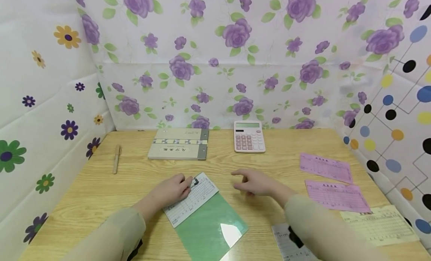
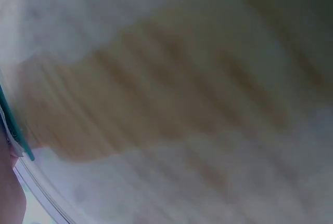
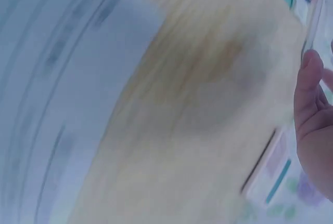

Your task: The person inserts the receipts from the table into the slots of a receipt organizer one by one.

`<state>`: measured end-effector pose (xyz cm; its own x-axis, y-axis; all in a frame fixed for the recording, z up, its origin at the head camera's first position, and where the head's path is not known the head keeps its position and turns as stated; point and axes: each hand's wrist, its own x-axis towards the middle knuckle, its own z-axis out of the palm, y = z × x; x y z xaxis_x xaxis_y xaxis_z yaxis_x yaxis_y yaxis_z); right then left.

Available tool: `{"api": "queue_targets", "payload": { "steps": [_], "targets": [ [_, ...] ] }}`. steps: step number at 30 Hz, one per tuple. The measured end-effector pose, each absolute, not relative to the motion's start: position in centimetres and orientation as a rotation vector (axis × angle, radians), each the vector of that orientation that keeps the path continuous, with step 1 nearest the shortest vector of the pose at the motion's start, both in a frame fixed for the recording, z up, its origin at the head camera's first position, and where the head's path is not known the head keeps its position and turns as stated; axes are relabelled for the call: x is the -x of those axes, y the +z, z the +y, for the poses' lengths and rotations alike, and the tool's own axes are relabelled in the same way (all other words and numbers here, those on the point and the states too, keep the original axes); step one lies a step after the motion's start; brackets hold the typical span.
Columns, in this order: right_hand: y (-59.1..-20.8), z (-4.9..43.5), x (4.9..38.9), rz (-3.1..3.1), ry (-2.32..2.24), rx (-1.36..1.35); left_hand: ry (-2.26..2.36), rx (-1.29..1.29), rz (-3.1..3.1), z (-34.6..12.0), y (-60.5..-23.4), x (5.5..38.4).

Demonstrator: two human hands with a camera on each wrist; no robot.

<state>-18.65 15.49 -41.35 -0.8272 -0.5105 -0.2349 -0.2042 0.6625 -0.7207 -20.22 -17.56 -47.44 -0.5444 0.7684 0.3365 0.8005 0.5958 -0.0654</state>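
A green clipboard [image 1: 212, 223] lies slanted in front of me, a white printed form [image 1: 190, 205] across its top end. My left hand [image 1: 172, 190] grips that end beside the black clip [image 1: 195, 181]. In the left wrist view only part of the left hand [image 2: 10, 195] shows, at the teal clipboard edge [image 2: 14, 125]. My right hand [image 1: 253, 182] is to the right of the clipboard, holding nothing, its index finger extended and the others loosely bent. Thumb and palm of the right hand [image 3: 315, 120] show at the right of the right wrist view.
At the back are a pink calculator [image 1: 250, 143] and a cream booklet [image 1: 178, 150]; a pen [image 1: 116, 160] lies left. Pink forms [image 1: 336, 197], a yellow form [image 1: 384, 227] and a white form [image 1: 283, 238], partly under my right sleeve, lie right. Patterned cloth [image 1: 215, 66] walls the table.
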Motion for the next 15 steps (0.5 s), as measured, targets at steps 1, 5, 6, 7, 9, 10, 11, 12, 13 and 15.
{"api": "queue_targets", "payload": {
  "steps": [1,5,6,7,9,10,11,12,13,15],
  "targets": [
    [-41.1,16.4,18.5,2.465,-0.973,0.558,-0.142,1.268,-2.493,-17.6,-47.5,20.3],
    [-40.5,20.2,17.8,2.524,-0.875,0.568,-0.153,1.261,-2.467,-17.6,-47.8,20.5],
    [-40.5,21.1,17.6,2.546,-0.844,0.577,-0.152,1.259,-2.462,-17.6,-47.8,20.5],
    [-40.6,21.9,17.4,2.564,-0.819,0.587,-0.152,1.257,-2.459,-17.6,-47.8,20.6],
    [-40.8,23.4,16.8,2.585,-0.783,0.598,-0.153,1.254,-2.452,-17.6,-47.9,20.5],
    [-40.9,24.1,16.5,2.589,-0.768,0.597,-0.157,1.251,-2.451,-17.6,-47.9,20.5],
    [-40.9,24.7,16.1,2.589,-0.752,0.591,-0.156,1.25,-2.446,-17.6,-47.9,20.5],
    [-41.0,25.4,15.8,2.588,-0.737,0.586,-0.151,1.251,-2.437,-17.6,-47.9,20.4],
    [-41.0,26.0,15.4,2.587,-0.725,0.583,-0.149,1.253,-2.424,-17.6,-48.0,20.4],
    [-40.9,27.1,14.6,2.585,-0.69,0.578,-0.132,1.261,-2.387,-17.6,-48.1,20.4]
  ]
}}
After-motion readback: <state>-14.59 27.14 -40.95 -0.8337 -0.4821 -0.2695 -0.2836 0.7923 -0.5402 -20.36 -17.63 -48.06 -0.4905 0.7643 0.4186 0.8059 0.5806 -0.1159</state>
